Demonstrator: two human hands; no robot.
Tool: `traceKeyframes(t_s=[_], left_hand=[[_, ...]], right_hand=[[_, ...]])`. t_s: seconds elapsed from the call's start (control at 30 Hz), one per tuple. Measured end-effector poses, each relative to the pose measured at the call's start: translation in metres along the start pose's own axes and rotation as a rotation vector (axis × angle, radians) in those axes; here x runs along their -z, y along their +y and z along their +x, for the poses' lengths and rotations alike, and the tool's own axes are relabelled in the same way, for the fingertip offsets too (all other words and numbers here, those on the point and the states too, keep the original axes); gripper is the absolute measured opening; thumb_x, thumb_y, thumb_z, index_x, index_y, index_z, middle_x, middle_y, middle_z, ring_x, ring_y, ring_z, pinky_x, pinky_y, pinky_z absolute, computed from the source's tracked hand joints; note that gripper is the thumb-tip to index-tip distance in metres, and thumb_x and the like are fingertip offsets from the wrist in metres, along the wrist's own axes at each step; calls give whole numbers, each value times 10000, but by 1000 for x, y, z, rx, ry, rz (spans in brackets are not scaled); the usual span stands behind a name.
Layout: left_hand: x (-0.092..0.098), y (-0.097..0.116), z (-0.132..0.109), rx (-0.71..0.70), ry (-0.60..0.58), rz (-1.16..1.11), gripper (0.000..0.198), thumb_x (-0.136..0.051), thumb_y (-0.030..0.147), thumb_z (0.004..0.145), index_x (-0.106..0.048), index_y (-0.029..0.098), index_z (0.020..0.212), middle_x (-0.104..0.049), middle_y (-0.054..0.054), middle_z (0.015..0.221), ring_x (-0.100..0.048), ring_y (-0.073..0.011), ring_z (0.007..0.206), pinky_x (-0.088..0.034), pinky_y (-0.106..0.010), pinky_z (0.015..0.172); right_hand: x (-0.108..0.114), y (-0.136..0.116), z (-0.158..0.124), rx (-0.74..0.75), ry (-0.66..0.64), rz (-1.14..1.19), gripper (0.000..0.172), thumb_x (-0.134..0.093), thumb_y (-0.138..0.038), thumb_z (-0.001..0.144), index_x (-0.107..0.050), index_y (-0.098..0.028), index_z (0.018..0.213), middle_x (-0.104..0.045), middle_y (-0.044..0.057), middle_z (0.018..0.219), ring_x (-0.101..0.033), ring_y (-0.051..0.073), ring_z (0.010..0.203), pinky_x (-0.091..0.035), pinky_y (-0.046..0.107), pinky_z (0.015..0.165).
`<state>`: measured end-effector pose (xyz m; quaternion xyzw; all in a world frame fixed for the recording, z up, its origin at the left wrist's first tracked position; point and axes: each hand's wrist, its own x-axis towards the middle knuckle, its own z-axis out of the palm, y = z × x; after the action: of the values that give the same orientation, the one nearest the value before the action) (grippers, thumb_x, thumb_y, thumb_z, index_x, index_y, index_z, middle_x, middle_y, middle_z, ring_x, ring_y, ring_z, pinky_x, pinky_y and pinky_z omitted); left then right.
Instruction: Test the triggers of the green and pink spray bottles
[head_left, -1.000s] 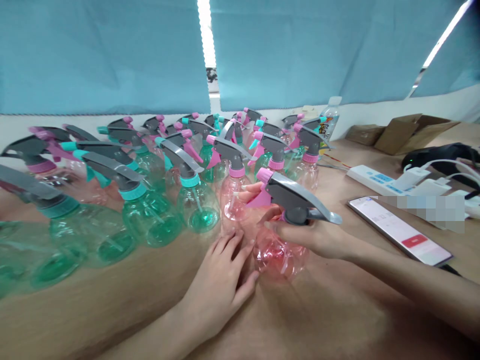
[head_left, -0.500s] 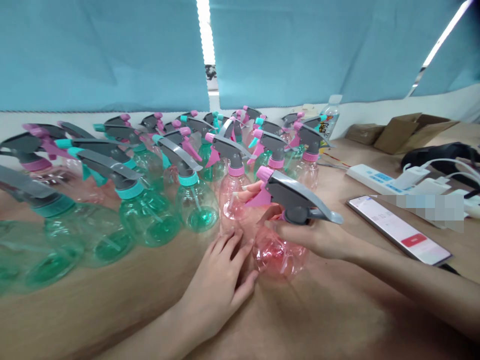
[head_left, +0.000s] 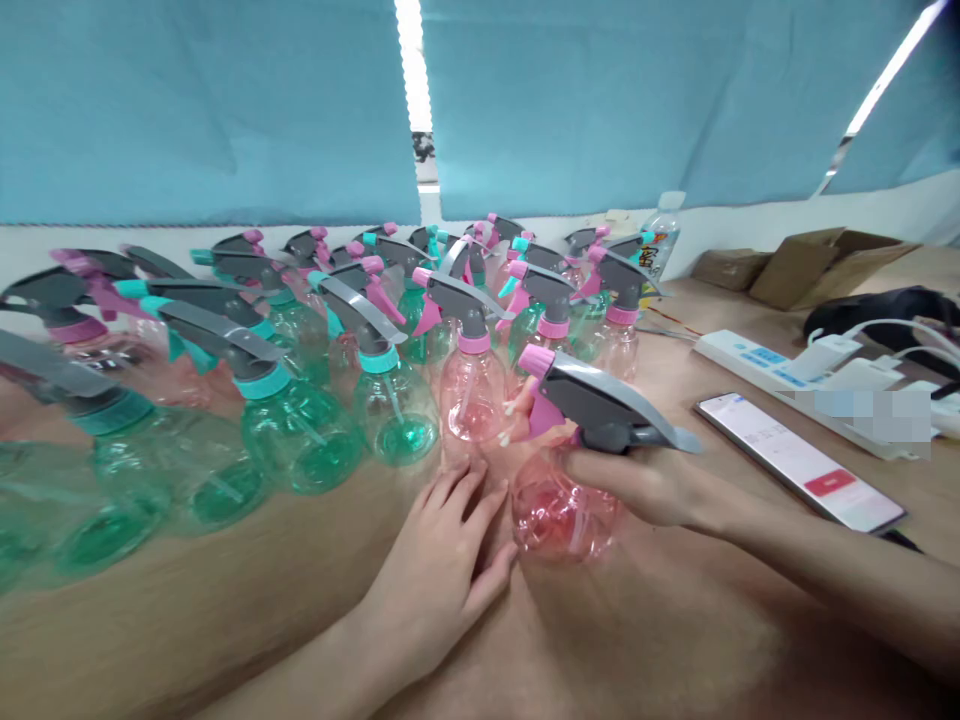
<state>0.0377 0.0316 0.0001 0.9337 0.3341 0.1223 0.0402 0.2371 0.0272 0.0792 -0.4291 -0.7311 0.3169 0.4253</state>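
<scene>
A pink spray bottle (head_left: 562,515) with a grey head and pink nozzle stands at the near middle of the table. My right hand (head_left: 645,485) is wrapped round its neck from the right, below the head. Some of its fingertips show past the pink trigger, while the rest are hidden by the bottle. Just left of it, my left hand (head_left: 442,555) lies palm down on the table with fingers spread, holding nothing. Beyond the fingers stands another pink spray bottle (head_left: 472,390), and to its left a green spray bottle (head_left: 397,410).
Several more green and pink spray bottles (head_left: 300,430) crowd the left and back. On the right lie a phone (head_left: 795,460) and a white power strip (head_left: 757,360) with plugs and cables. Farther back are a cardboard box (head_left: 817,265) and a clear drink bottle (head_left: 660,235).
The held spray bottle's head has dipped slightly and shifted right, and my right fingertips have moved lower with it. My left hand stays in place.
</scene>
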Motion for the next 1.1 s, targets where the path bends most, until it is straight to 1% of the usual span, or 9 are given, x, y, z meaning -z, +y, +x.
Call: traceKeyframes(t_s=[0.1, 0.2, 0.37, 0.43, 0.53, 0.63, 0.77, 0.93, 1.1], left_hand=[[-1, 0, -1, 3, 2, 5, 334, -549, 318, 908, -603, 124, 1174, -499, -180, 1370, -419, -356, 1279, -371, -549, 1017], [-2, -1, -1, 0, 20, 1, 343, -545, 326, 910, -584, 144, 1199, -504, -163, 1369, -424, -344, 1278, -376, -539, 1017], [-3, -2, -1, -4, 39, -14, 320, -538, 329, 915, -601, 141, 1166, -509, -163, 1363, -425, -352, 1272, -379, -547, 1010], [-4, -2, -1, 0, 29, -16, 316, -551, 324, 909, -610, 128, 1150, -507, -174, 1360, -416, -358, 1277, -376, -546, 1012], [-3, -2, -2, 3, 16, -19, 313, -561, 323, 908, -612, 120, 1141, -495, -183, 1369, -401, -357, 1287, -369, -545, 1018], [-3, -1, -2, 5, 6, -17, 302, -561, 325, 911, -614, 126, 1132, -482, -181, 1382, -399, -355, 1289, -365, -548, 1021], [-2, 0, -1, 4, -8, -14, 307, -565, 318, 909, -615, 114, 1133, -478, -195, 1383, -407, -362, 1282, -366, -554, 1017], [-3, -1, -1, 2, 1, -7, 304, -554, 325, 915, -615, 116, 1126, -478, -192, 1384, -400, -361, 1287, -368, -559, 1014], [-2, -1, -1, 1, 4, -10, 312, -554, 324, 912, -609, 115, 1139, -489, -193, 1374, -410, -360, 1281, -369, -558, 1016]], right_hand=[[0, -2, 0, -11, 20, -6, 168, -443, -172, 652, -295, -219, 588, -293, -57, 549, -278, 84, 497, -259, 223, 430], [1, -3, -2, -60, -20, 30, 150, -433, -182, 667, -305, -222, 600, -306, -54, 550, -290, 89, 497, -274, 227, 433], [2, 6, -6, -137, -12, 17, 196, -469, -167, 657, -295, -221, 583, -295, -54, 551, -276, 88, 496, -248, 227, 425], [1, 10, -5, -120, -3, 16, 188, -492, -175, 658, -327, -222, 580, -330, -49, 549, -330, 97, 505, -311, 230, 445], [-2, 11, -3, -74, -31, 68, 121, -499, -187, 683, -414, -226, 606, -448, -27, 589, -464, 130, 581, -442, 269, 551], [-5, 8, -1, -89, -43, 112, 138, -489, -198, 696, -407, -227, 588, -485, -14, 601, -509, 145, 609, -466, 289, 577], [-6, 7, -1, -101, 28, 54, 132, -500, -207, 657, -397, -229, 578, -451, -15, 579, -490, 153, 586, -452, 312, 557], [-6, 12, -3, -157, 56, 10, 179, -505, -209, 646, -360, -219, 541, -381, -24, 554, -416, 130, 549, -384, 281, 497], [-6, 14, -4, -172, 69, 16, 7, -520, -211, 666, -515, -207, 667, -434, -26, 601, -424, 119, 555, -380, 266, 503]])
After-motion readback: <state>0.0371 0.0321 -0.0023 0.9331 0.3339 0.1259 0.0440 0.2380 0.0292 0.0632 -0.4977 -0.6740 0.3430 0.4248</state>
